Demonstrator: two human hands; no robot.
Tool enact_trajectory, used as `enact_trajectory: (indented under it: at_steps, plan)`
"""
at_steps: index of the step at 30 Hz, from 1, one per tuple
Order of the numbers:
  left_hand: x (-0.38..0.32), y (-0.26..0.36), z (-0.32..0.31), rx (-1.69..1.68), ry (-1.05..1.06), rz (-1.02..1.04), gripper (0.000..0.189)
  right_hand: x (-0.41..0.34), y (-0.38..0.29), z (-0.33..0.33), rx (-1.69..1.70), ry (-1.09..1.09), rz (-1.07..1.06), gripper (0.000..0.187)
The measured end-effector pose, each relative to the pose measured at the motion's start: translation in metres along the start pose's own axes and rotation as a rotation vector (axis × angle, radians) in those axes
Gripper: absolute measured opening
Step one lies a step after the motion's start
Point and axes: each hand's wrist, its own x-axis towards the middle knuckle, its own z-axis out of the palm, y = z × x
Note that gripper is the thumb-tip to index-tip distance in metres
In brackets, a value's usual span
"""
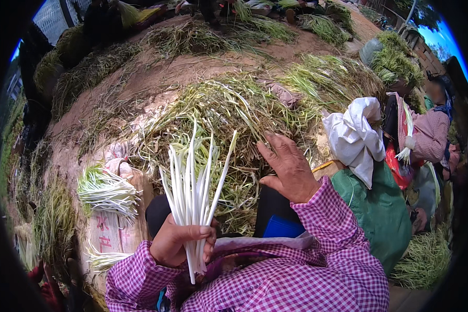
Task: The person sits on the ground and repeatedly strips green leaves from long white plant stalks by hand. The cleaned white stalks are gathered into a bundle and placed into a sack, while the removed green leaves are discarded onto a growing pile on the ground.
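Observation:
A loose bunch of long white stalks (195,183), perhaps blanched chives or young garlic, fans upward from my left hand (183,240). The fingers wrap its lower part, and the trimmed-looking ends stick out below the fist. My right hand (290,167) hovers to the right of the bunch with fingers spread and nothing in it. Beneath and beyond both hands spreads a heap of discarded green and yellow leaves (226,105). On the left, a pile of similar stalks (109,193) lies on a pale sack (105,234) bearing red writing; a smaller pile (109,260) rests lower on it.
At my right stands a green sack (378,210) with a white cloth sack (355,134) on top. A person in a checked sleeve (433,132) sits further right near a tied bundle of stalks (407,144). More leaf heaps (195,39) lie across the bare earth.

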Motion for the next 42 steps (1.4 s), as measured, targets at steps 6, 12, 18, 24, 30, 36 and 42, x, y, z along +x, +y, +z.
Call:
enact_trajectory:
  at_steps: [6,12,18,24,30,36,42]
  plan:
    - [-0.006,-0.002,0.011,0.234,0.001,-0.261,0.019,0.023,-0.091,0.009,0.221,0.110,-0.670,0.045]
    - [-0.015,0.001,0.001,0.414,-0.029,-0.277,0.021,0.033,-0.097,0.023,0.365,0.075,-0.754,0.032]
    - [-0.029,0.024,0.001,0.486,0.043,-0.135,0.036,0.046,-0.084,0.027,0.323,0.045,-0.593,0.009]
    - [-0.041,0.041,-0.022,0.443,0.080,0.203,0.031,0.071,-0.037,0.038,0.733,-0.040,-0.318,0.014]
    - [0.015,0.064,-0.016,0.757,0.146,0.690,0.052,0.084,-0.040,0.043,1.531,-0.448,0.115,0.009]
    - [0.042,0.075,0.027,0.617,-0.108,0.789,0.041,0.095,-0.067,0.052,1.716,-0.684,-0.112,0.019]
    - [0.050,0.077,0.025,0.585,-0.060,0.806,0.017,0.096,-0.048,0.039,1.559,-0.732,-0.010,0.050]
